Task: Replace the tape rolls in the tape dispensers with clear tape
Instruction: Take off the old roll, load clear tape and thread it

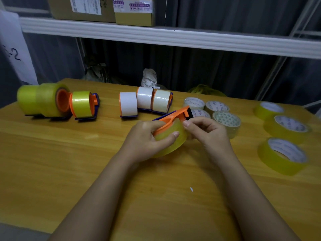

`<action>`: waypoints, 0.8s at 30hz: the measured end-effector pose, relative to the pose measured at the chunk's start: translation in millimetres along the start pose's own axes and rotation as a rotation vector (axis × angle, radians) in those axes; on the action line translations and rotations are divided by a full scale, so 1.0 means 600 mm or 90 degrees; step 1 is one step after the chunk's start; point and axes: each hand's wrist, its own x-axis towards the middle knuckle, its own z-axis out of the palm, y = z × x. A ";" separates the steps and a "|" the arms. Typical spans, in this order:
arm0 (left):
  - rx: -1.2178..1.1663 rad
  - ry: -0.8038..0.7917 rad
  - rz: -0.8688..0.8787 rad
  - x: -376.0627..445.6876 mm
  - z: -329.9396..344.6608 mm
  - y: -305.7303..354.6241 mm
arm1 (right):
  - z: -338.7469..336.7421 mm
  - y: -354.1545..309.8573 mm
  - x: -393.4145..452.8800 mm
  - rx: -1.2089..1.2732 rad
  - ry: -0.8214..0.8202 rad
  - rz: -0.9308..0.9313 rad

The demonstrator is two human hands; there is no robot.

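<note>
Here, counted from the head view:

Table: a wooden table [52,153] carries everything below.
Left hand: the left hand [147,140] has its fingers and thumb curled round a yellowish clear tape roll [171,143] seated in an orange and purple tape dispenser [171,119], holding both just above the table's middle.
Right hand: the right hand [206,131] has its fingers curled, with thumb and forefinger pinching at the roll's upper edge, just below the dispenser's black front end; whether a tape end sits between them cannot be told.
Dispensers with white tape: three [128,105], [145,98], [161,101], standing upright in a close group behind the hands.
Dispensers with yellow tape: three in a row at the far left [27,100], [50,100], [81,105], the first two overlapping so their frames are partly hidden.
Loose clear rolls: four lying flat in a cluster just right of the held dispenser [194,102], [217,106], [199,113], [227,120], touching or nearly touching one another.
Loose yellow rolls: three lying flat along the right edge [269,110], [286,127], [281,157], apart from each other.
Shelf: a white shelf [173,37] above the table bears two cardboard boxes [81,9], [134,12] side by side.
Behind the table: a crumpled white bundle [149,78] against a dark curtain [208,72].
</note>
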 end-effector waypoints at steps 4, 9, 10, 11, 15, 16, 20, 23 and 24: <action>-0.003 -0.009 -0.011 -0.002 -0.001 -0.001 | -0.005 -0.001 -0.001 0.019 -0.005 -0.006; 0.001 -0.025 -0.017 -0.003 0.000 0.001 | -0.008 0.002 0.002 -0.019 0.070 -0.038; 0.004 -0.028 -0.017 -0.003 0.001 0.000 | -0.007 0.004 0.003 -0.043 0.082 -0.045; 0.003 -0.030 -0.017 -0.002 0.002 -0.001 | -0.005 0.008 0.003 -0.066 0.087 -0.049; -0.011 -0.034 -0.025 -0.004 0.006 -0.002 | -0.004 0.016 0.004 -0.108 0.100 -0.055; -0.020 -0.037 -0.030 -0.004 0.007 -0.002 | -0.004 0.017 0.004 -0.115 0.108 -0.057; -0.025 -0.040 -0.043 -0.003 0.007 -0.001 | -0.005 0.021 0.006 -0.137 0.148 -0.064; -0.025 -0.043 -0.047 -0.004 0.008 -0.003 | -0.003 0.025 0.006 -0.157 0.166 -0.067; -0.035 -0.042 -0.049 -0.004 0.007 -0.004 | -0.003 0.026 0.007 -0.161 0.172 -0.067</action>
